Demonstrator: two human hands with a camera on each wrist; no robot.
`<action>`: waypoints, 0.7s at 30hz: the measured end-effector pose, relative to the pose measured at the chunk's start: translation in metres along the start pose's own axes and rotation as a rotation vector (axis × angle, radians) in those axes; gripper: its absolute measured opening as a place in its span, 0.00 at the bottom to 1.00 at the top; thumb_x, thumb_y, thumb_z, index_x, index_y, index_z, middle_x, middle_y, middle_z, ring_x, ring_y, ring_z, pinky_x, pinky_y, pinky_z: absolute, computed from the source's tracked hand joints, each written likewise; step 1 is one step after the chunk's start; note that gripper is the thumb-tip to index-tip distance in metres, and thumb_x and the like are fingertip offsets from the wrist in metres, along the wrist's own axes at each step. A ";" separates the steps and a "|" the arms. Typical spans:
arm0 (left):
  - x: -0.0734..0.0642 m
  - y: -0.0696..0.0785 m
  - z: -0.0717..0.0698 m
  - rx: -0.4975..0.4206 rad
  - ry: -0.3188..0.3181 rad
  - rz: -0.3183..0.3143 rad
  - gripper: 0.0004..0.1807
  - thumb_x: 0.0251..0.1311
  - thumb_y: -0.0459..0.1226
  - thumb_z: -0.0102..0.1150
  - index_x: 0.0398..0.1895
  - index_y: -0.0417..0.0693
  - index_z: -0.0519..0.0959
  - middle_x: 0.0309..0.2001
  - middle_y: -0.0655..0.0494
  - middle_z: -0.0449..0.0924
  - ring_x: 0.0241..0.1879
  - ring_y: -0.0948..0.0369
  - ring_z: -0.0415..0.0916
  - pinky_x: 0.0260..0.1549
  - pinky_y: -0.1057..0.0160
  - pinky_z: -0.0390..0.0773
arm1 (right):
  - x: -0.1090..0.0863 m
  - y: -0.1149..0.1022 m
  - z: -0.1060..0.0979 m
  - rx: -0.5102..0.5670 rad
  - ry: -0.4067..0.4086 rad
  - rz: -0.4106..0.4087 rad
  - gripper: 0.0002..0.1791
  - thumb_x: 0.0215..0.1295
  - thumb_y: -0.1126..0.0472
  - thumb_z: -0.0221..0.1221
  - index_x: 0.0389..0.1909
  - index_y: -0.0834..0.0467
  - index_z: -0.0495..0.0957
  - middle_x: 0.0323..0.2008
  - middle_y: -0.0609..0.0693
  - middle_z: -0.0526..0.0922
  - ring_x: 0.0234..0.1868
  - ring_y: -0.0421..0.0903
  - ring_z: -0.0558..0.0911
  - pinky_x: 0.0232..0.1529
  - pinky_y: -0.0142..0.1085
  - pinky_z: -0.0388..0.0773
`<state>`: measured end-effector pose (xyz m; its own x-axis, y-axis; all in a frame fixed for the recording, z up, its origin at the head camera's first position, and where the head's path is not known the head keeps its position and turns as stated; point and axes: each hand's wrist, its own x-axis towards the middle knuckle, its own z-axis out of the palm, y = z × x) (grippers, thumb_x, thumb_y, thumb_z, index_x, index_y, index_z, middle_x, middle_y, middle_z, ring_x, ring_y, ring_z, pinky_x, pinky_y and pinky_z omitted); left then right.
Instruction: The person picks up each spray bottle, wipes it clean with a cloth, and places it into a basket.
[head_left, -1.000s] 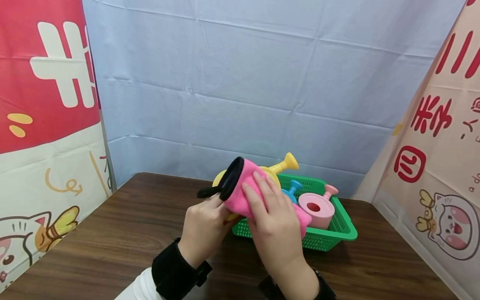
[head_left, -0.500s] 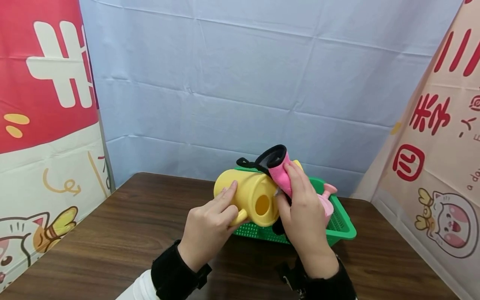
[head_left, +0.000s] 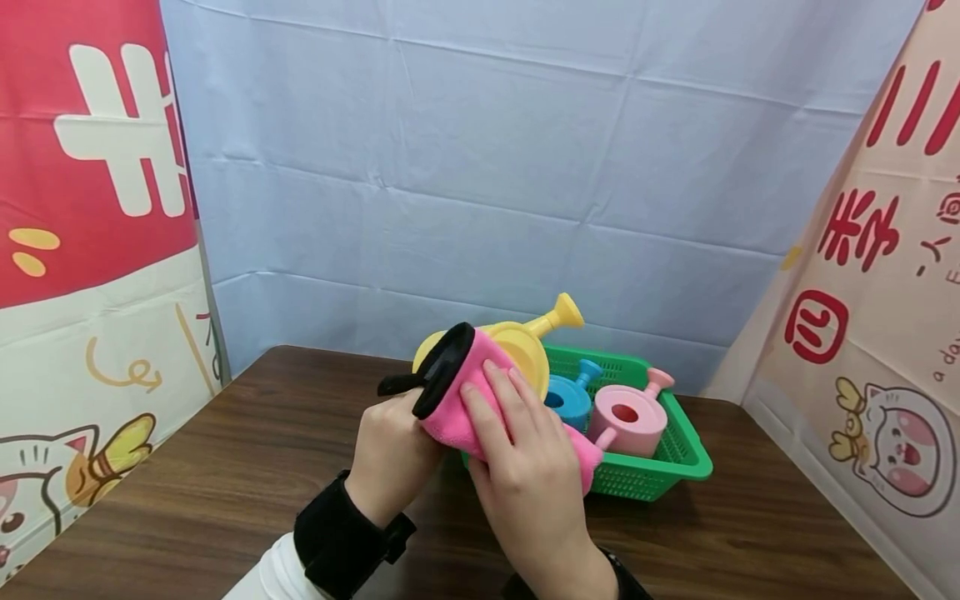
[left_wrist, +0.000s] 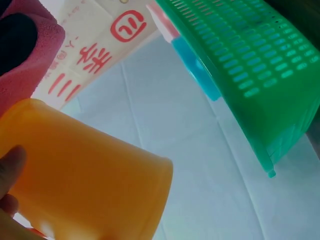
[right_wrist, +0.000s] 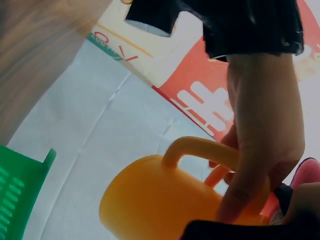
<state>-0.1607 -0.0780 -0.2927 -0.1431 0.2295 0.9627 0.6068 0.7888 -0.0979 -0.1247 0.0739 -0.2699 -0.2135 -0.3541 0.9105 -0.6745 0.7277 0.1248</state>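
A yellow watering can (head_left: 531, 354) is held up over the left part of the green basket, its spout toward the upper right in the head view. My left hand (head_left: 393, 454) grips it by the handle; the right wrist view shows fingers round the handle (right_wrist: 202, 147). My right hand (head_left: 528, 467) holds a pink cloth (head_left: 453, 412) with black trim and a black loop against the can's near side. The cloth hides part of the can and the left fingertips. From the left wrist view, the can's smooth side (left_wrist: 90, 175) shows beside the cloth (left_wrist: 47, 60).
Behind the hands, the green perforated basket (head_left: 693, 458) stands on the dark wooden table (head_left: 247, 467). In it are a small blue watering can (head_left: 568, 407) and a pink watering can (head_left: 641, 423). A pale blue cloth backdrop (head_left: 480, 167) and printed side sheets enclose the table.
The right hand with the cloth first moved right to the can's top end, then back left over its near side. The can turned, showing its opening midway; its spout now points up right again.
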 end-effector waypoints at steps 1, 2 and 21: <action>0.000 0.000 0.000 0.000 0.001 0.003 0.18 0.68 0.39 0.45 0.18 0.44 0.69 0.15 0.57 0.63 0.11 0.64 0.61 0.09 0.68 0.60 | 0.000 0.000 0.000 -0.001 0.000 0.006 0.40 0.31 0.63 0.78 0.53 0.58 0.75 0.57 0.57 0.74 0.57 0.56 0.73 0.45 0.52 0.76; 0.001 0.000 -0.001 0.000 -0.002 0.008 0.17 0.66 0.40 0.50 0.18 0.44 0.70 0.15 0.57 0.64 0.11 0.64 0.62 0.09 0.68 0.61 | 0.000 0.001 0.000 0.001 0.010 0.007 0.40 0.31 0.64 0.78 0.53 0.59 0.75 0.57 0.57 0.74 0.57 0.56 0.73 0.45 0.52 0.76; 0.014 -0.011 -0.001 -0.016 0.077 0.371 0.20 0.68 0.36 0.48 0.15 0.47 0.67 0.51 0.46 0.78 0.49 0.53 0.77 0.27 0.67 0.78 | 0.006 0.074 -0.039 0.554 -0.118 0.674 0.26 0.59 0.69 0.55 0.59 0.50 0.69 0.42 0.50 0.77 0.31 0.46 0.77 0.30 0.33 0.77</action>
<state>-0.1687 -0.0844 -0.2774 0.1475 0.4542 0.8786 0.6186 0.6508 -0.4402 -0.1481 0.1483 -0.2396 -0.7408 -0.0326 0.6710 -0.6178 0.4252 -0.6614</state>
